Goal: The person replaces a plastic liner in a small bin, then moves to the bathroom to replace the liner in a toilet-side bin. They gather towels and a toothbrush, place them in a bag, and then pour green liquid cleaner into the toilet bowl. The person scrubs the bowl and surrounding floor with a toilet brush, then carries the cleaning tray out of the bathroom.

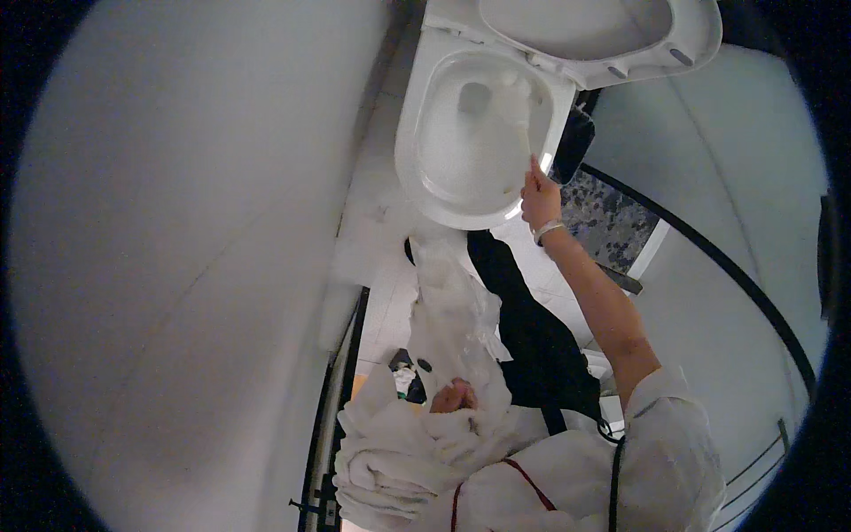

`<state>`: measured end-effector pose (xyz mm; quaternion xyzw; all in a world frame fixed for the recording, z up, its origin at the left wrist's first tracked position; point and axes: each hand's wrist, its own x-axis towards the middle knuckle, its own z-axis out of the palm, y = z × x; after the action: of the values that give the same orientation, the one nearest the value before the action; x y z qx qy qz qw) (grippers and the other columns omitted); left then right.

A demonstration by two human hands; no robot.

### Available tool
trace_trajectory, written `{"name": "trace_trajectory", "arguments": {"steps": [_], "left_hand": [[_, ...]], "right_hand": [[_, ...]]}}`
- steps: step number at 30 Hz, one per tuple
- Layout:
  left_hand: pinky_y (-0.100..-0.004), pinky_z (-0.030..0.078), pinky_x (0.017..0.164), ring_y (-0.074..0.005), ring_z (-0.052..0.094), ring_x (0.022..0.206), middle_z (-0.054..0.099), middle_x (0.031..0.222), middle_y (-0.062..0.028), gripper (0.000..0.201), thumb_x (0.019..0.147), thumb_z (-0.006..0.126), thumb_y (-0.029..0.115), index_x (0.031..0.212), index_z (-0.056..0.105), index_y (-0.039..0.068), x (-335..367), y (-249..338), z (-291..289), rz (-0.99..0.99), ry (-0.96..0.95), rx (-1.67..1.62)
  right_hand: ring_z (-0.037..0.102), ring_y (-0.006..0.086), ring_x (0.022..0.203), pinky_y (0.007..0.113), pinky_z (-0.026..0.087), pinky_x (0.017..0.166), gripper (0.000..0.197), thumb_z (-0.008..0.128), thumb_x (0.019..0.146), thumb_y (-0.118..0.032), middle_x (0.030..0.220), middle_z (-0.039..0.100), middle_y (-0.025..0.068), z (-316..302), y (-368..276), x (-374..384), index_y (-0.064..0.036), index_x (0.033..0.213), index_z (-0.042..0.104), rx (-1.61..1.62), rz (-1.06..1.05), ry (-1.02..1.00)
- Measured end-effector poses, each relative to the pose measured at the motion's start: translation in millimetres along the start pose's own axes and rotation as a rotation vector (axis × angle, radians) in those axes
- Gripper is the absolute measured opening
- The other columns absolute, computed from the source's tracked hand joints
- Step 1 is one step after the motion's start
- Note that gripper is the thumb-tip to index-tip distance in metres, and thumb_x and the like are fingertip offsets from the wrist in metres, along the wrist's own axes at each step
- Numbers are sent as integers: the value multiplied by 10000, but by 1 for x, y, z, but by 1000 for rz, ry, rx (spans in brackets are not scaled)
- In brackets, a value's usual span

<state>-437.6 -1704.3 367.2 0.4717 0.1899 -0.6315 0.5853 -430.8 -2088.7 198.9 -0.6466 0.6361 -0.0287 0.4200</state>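
Observation:
My right hand (541,199) reaches over the near right rim of a white toilet (409,146). It is closed around the thin pale handle of a toilet brush (523,133). The whitish brush head lies inside the bowl at its far right side, blurred against the white wall. Near my body, my left hand (454,396) shows only partly amid bulky white cloth (390,470). Its fingers look curled in, and whatever they hold is hidden. A length of thin white fabric (452,301) hangs beyond that hand, over one leg.
The toilet's seat and lid (700,35) are raised. A dark object (574,146) stands right of the bowl, beside a grey patterned mat (603,213). Pale walls (195,266) close in on the left; a curved black rail (709,248) runs along the right. A small dark-and-white item (406,379) lies at lower left.

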Motion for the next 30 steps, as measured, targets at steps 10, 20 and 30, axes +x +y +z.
{"name": "trace_trajectory", "arguments": {"steps": [10, 20, 30], "left_hand": [[-255, 315, 492, -123, 402, 540, 519, 674, -33, 411, 992, 323, 343, 778, 528, 59, 4, 37, 7, 133, -181, 318], [-260, 408, 584, -149, 511, 703, 553, 836, -93, 256, 972, 394, 261, 956, 536, 49, 9, -12, -20, -94, -283, -118], [-298, 412, 766, -172, 516, 825, 546, 918, -105, 250, 967, 376, 280, 929, 504, 68, 2, -36, -50, -136, -298, -413]], "right_hand": [[597, 391, 667, 475, 460, 627, 464, 440, 924, -201, 760, 601, 245, 3, -11, 53, -160, 1376, 341, -272, -190, -132], [610, 343, 911, 424, 503, 784, 533, 423, 893, -164, 1121, 544, 256, 31, 29, 56, -17, 1384, 277, -1030, -192, -669], [577, 333, 1023, 445, 455, 874, 532, 472, 884, -247, 1080, 615, 166, 107, 58, 136, -170, 1388, 318, -529, 17, -386]]}}
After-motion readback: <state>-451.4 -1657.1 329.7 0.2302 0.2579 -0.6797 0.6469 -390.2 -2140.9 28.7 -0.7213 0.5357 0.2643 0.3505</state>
